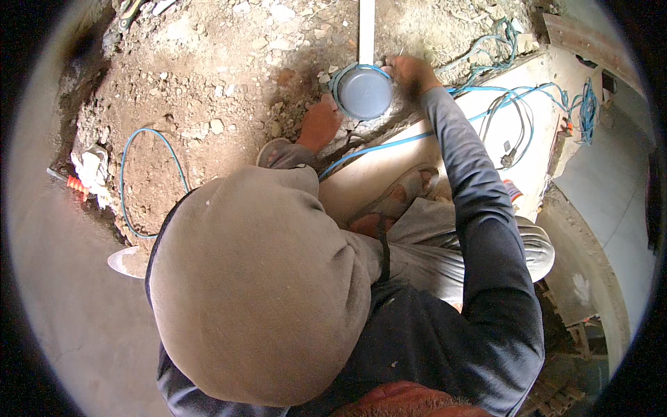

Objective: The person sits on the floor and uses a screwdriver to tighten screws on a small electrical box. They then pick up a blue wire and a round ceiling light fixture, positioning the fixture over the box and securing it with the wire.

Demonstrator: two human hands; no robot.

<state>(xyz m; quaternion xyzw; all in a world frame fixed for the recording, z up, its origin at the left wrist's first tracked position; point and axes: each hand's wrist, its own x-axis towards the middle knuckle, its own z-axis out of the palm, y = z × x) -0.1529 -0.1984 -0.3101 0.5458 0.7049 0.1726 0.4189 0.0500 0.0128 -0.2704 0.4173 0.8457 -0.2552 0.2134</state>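
Note:
A round grey pipe cap sits in the rubble, its flat face up. Blue cable loops around its rim. At the left edge of the cap is my left hand, fingers curled in against the rim; what they grip there is hidden. My right hand is closed at the cap's upper right, pinching around the blue cable, slightly blurred. A pale straight strip runs away from the cap's far side.
Broken soil and stones spread to the left and far side. A pale slab lies to the right, with loose blue cable and a dark cord with a plug. A blue cable loop rests on the left; my sandalled foot is near the cap.

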